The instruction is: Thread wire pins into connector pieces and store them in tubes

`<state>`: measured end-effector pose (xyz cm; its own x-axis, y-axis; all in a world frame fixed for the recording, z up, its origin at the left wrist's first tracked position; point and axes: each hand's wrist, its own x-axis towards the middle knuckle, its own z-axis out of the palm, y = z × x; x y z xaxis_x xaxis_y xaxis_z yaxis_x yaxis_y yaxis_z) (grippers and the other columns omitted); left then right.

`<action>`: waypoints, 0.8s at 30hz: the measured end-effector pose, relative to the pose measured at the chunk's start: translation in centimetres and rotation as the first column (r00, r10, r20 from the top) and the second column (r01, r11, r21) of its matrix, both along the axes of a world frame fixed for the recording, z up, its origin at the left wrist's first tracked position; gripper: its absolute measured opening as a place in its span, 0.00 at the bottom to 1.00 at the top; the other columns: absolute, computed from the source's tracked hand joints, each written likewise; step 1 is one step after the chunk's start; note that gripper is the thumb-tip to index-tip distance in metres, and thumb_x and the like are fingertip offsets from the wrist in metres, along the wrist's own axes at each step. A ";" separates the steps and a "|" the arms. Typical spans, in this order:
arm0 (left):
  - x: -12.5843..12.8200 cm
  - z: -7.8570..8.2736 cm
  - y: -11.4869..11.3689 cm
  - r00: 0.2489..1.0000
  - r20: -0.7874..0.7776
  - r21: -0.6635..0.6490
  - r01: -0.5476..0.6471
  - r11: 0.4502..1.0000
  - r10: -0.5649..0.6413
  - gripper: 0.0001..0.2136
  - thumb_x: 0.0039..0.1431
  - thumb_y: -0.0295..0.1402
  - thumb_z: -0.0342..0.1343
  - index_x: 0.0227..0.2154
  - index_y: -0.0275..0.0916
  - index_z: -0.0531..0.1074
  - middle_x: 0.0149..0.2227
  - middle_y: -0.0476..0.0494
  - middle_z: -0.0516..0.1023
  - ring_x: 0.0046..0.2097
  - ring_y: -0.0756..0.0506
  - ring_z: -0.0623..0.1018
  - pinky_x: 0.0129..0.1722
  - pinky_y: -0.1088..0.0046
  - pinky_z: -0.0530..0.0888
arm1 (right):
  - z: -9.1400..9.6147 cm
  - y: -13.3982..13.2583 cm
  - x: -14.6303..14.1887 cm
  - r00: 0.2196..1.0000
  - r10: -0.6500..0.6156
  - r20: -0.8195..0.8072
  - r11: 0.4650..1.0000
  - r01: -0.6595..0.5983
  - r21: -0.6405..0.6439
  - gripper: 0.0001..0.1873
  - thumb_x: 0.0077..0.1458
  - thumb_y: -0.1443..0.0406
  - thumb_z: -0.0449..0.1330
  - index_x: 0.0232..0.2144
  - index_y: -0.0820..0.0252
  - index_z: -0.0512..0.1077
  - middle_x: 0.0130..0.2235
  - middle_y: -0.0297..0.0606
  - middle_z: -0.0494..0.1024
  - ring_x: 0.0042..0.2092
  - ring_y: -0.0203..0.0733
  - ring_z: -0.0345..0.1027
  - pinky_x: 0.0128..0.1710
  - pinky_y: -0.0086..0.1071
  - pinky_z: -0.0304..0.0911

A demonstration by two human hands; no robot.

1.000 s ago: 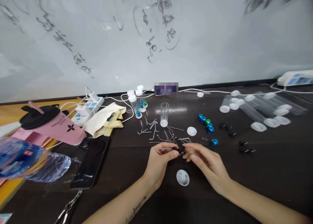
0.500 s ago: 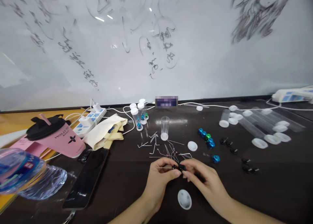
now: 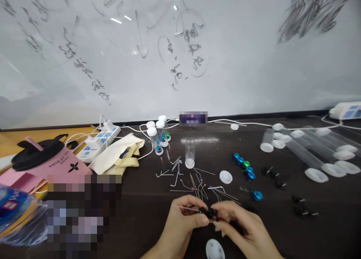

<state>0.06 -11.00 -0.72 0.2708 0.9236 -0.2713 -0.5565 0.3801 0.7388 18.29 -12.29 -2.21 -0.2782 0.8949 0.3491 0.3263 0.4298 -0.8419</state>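
My left hand pinches the left end of a small black part, from which a thin metal wire sticks out to the left. The fingertips of my right hand close on the other end of that same part. Its exact kind is partly hidden by the fingers. Just beyond my hands lie several thin wires and small bent hex keys. A clear tube stands upright on a white cap behind them. One white cap lies near me, another white cap to the right.
Blue and green metal pieces and small black parts lie on the right. Clear tubes with white caps lie beyond. Capped tubes stand at back left, near a cloth pouch, power strip and pink cup.
The view has shifted, so things at the right sit further right and lower. Both hands still hold the black part, which now shows a little more between the fingers.
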 end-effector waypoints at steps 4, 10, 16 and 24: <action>-0.1 -0.2 0.3 0.997 -0.073 0.009 -0.008 1.000 0.009 0.13 0.30 0.27 0.74 0.23 0.35 0.79 0.24 0.46 0.80 0.28 0.50 0.76 0.32 0.77 0.70 | 0.1 0.1 -0.1 0.998 0.022 -0.055 0.993 -0.028 -0.111 0.11 0.59 0.69 0.58 0.43 0.52 0.72 0.28 0.30 0.79 0.28 0.36 0.76 0.28 0.24 0.72; -0.1 0.0 0.6 0.994 -0.111 0.034 -0.017 0.999 0.021 0.12 0.30 0.27 0.74 0.22 0.36 0.80 0.24 0.47 0.79 0.27 0.50 0.75 0.31 0.75 0.69 | 0.2 0.3 -0.3 0.994 0.054 -0.095 0.977 -0.072 -0.199 0.07 0.61 0.66 0.57 0.42 0.55 0.72 0.25 0.31 0.77 0.26 0.36 0.74 0.26 0.26 0.71; -0.3 0.0 0.7 0.993 -0.114 0.046 -0.001 0.999 0.006 0.12 0.32 0.28 0.74 0.24 0.36 0.81 0.28 0.45 0.81 0.31 0.48 0.77 0.35 0.74 0.71 | 0.2 0.2 -0.1 0.999 -0.039 -0.035 0.991 0.035 -0.129 0.17 0.56 0.67 0.63 0.48 0.48 0.70 0.34 0.31 0.79 0.33 0.37 0.75 0.34 0.27 0.73; -0.5 -0.2 0.8 0.995 -0.096 0.020 0.037 0.999 -0.035 0.11 0.33 0.25 0.73 0.24 0.36 0.81 0.26 0.45 0.83 0.29 0.49 0.78 0.34 0.76 0.71 | 1.2 0.4 -0.4 0.998 -0.032 -0.046 0.998 0.030 -0.052 0.09 0.55 0.69 0.63 0.38 0.51 0.76 0.31 0.30 0.80 0.29 0.36 0.75 0.31 0.24 0.73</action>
<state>-0.45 -10.20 -0.90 0.2781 0.9195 -0.2776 -0.4693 0.3823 0.7960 17.84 -11.91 -1.03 -0.2347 0.9199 0.3141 0.2988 0.3757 -0.8772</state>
